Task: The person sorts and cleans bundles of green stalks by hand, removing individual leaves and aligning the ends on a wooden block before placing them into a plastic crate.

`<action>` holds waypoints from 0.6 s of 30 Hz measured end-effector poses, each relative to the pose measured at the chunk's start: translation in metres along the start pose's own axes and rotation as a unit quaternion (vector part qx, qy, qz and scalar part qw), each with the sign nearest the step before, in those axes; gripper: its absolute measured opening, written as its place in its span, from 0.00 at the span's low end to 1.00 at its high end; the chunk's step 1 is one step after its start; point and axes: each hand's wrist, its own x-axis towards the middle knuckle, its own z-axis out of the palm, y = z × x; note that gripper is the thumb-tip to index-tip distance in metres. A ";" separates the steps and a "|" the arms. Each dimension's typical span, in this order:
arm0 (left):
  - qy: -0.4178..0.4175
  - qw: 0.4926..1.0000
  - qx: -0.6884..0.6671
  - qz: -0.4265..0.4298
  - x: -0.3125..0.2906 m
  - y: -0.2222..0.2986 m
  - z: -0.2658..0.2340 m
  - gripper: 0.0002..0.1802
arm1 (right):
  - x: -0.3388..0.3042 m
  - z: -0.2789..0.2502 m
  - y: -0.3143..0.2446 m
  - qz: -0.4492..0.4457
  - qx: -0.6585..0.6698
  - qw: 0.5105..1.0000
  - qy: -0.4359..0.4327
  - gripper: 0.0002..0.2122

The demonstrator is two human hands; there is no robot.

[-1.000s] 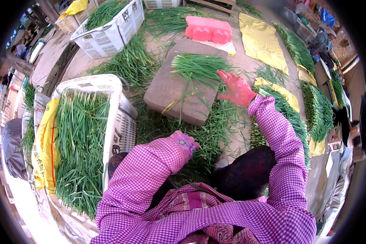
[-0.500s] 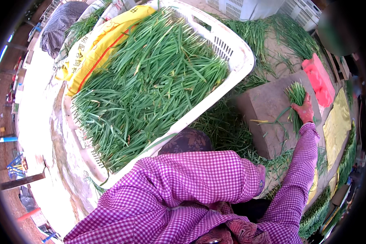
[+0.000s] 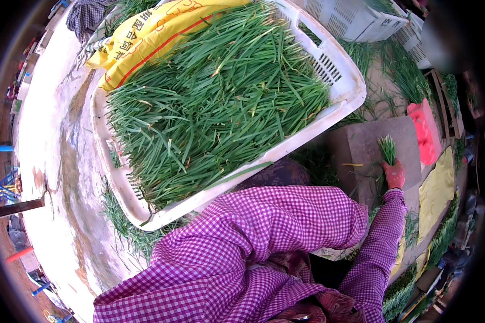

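My right hand [image 3: 394,175] is closed around a small bunch of garlic chives [image 3: 387,149], whose pale cut ends point up and away from me. The bunch is held over a grey-brown block with a flat top [image 3: 369,137]. My left arm, in a purple checked sleeve [image 3: 307,212], reaches across in front of me; its hand is hidden past the cuff. Ahead and to the left, a large white plastic crate [image 3: 355,91] is heaped with garlic chives [image 3: 221,102] in layered rows.
A yellow printed sack [image 3: 145,40] drapes over the crate's far left rim. Right of the block lie a pink-red piece [image 3: 424,132] and a yellow sheet [image 3: 436,188]. More white crates [image 3: 355,21] stand at the back. Loose chives [image 3: 129,223] litter the floor beside the crate.
My right hand has gone from lying on the chives on the block to gripping them as a bunch, drawn slightly nearer me. The view has shifted, so the crate appears farther right.
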 end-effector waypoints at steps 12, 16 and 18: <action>0.073 0.996 0.014 -0.055 -0.016 0.007 -0.005 0.28 | -0.100 0.010 -0.030 0.057 0.217 0.974 -0.022 0.24; 0.095 0.993 0.025 -0.069 -0.010 0.010 -0.013 0.29 | -0.121 -0.020 -0.018 -0.169 0.116 0.978 0.029 0.25; 0.107 0.990 0.025 -0.089 0.000 0.005 -0.020 0.29 | -0.129 -0.037 -0.020 -0.326 -0.046 0.937 0.113 0.25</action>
